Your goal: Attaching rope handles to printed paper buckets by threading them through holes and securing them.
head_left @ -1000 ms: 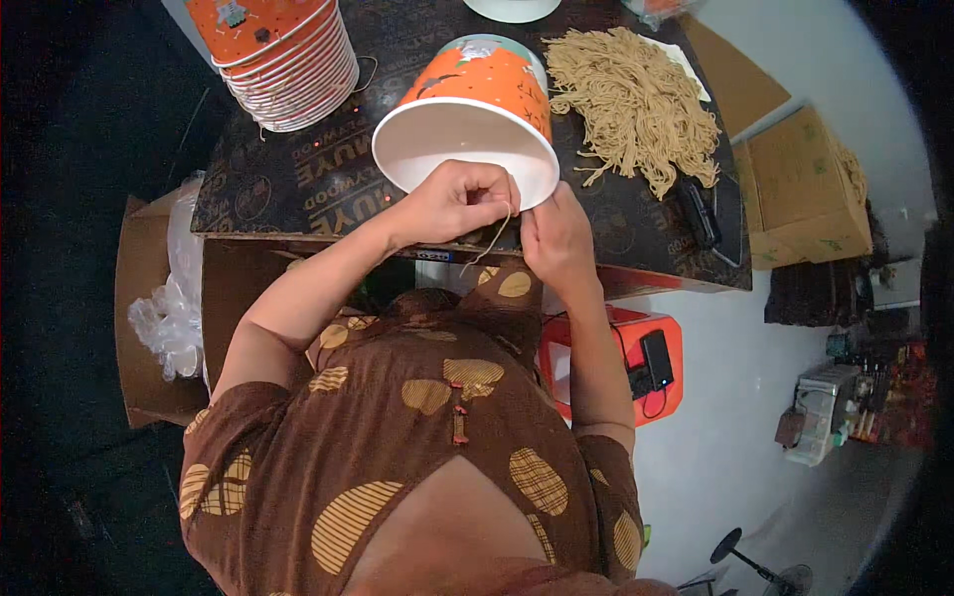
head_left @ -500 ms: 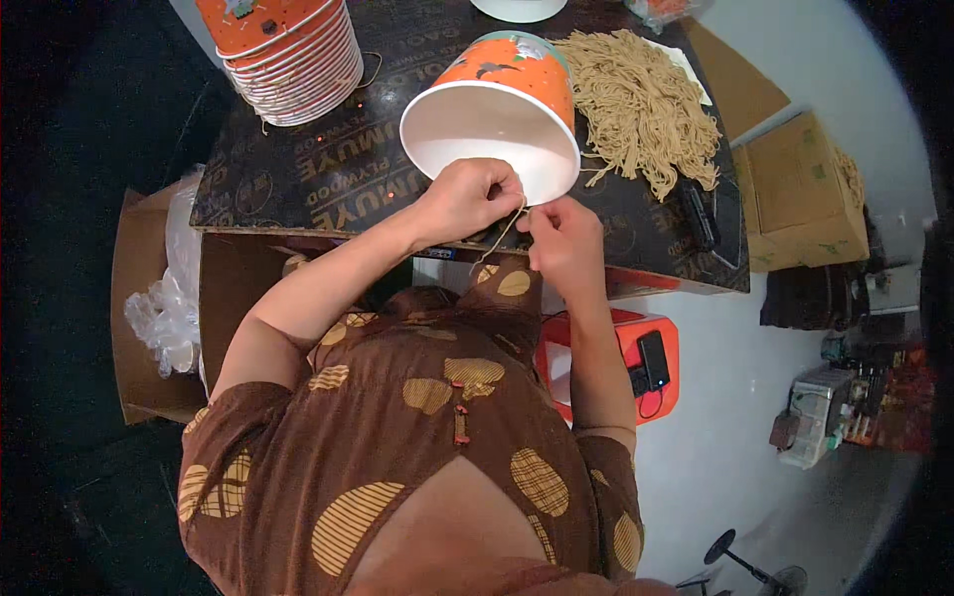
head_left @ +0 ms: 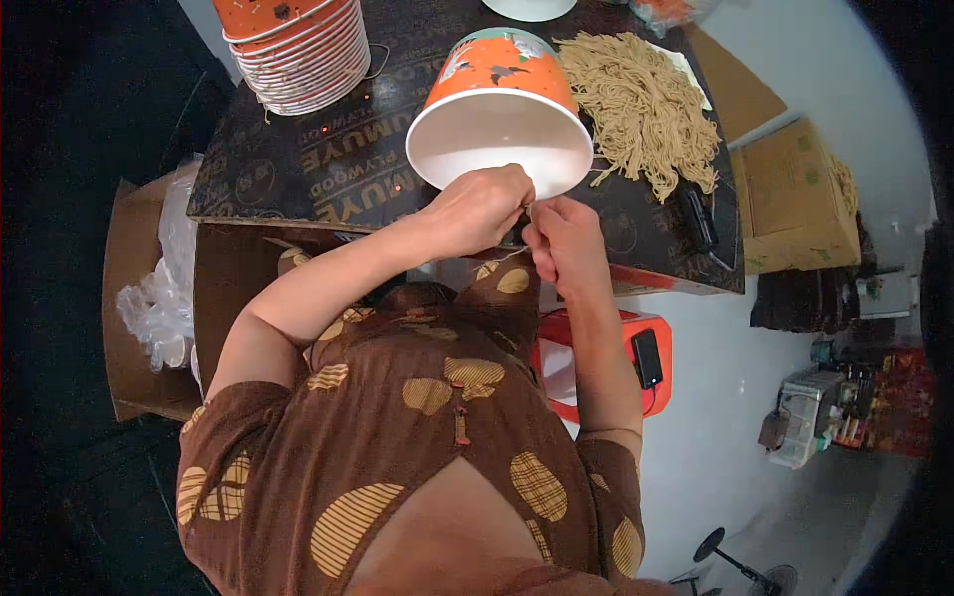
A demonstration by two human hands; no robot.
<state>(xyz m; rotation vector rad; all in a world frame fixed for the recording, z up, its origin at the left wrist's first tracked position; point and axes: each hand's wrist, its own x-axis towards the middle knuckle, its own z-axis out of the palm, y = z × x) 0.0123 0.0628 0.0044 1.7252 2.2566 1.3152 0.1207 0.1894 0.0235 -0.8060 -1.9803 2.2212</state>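
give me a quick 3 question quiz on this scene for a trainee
1. True or false: the orange bucket lies tipped, its white inside facing the person.
2. Where is the pile of tan cords? A) left of the bucket B) right of the bucket C) inside the bucket
3. What stands at the table's far left corner?

Key
1. True; the left hand and right hand meet at its rim.
2. B
3. A stack of buckets.
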